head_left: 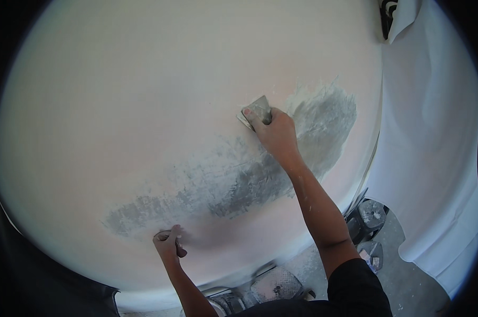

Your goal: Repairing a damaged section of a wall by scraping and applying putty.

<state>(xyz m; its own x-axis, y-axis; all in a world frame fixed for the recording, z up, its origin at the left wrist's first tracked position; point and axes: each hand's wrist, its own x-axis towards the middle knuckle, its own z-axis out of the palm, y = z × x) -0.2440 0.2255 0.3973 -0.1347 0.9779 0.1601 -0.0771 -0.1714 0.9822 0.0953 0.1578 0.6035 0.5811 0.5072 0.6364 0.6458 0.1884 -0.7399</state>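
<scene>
A large pale, curved panel [117, 105] fills most of the view. Across it runs a rough grey band of filler [260, 182], thickest and palest at the upper right and patchy toward the lower left. My right hand [276, 132] grips a flat grey scraper [260, 108], smeared with pale residue and lying against the panel just above the band. Below the band's left end, my left hand [169, 244] is close to the panel with its dusty fingers curled. Whatever it may hold is too hidden to name.
White sheeting [429, 121] hangs along the right side. Beneath the panel's lower edge stand a dusty stool-like seat [276, 284] and a dark container [372, 214] with grey residue. Small blocks sit on another dark item [373, 256] on the grey floor [408, 288].
</scene>
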